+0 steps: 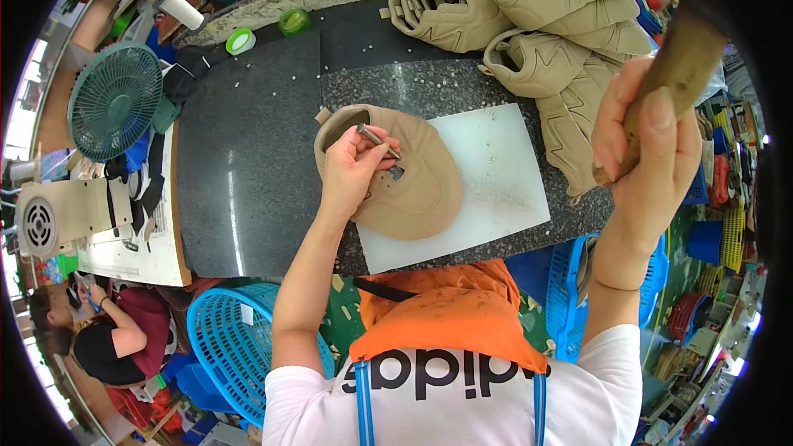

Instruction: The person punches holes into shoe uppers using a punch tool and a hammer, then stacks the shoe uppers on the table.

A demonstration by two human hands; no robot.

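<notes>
A beige shoe upper lies partly on a white board, its collar opening toward the far left. My left hand rests on it, fingers closed around a short metal punch. The punch is tilted, its lower end beside a small dark patch on the upper. Raised at the right, my right hand is wrapped around the wooden handle of a hammer. The dark hammer head is at the upper right edge, partly cut off and blurred.
More beige shoe uppers are piled at the back right of the dark stone table. Tape rolls and small white bits lie toward the back. A green fan stands left. Blue baskets flank me; another person sits at lower left.
</notes>
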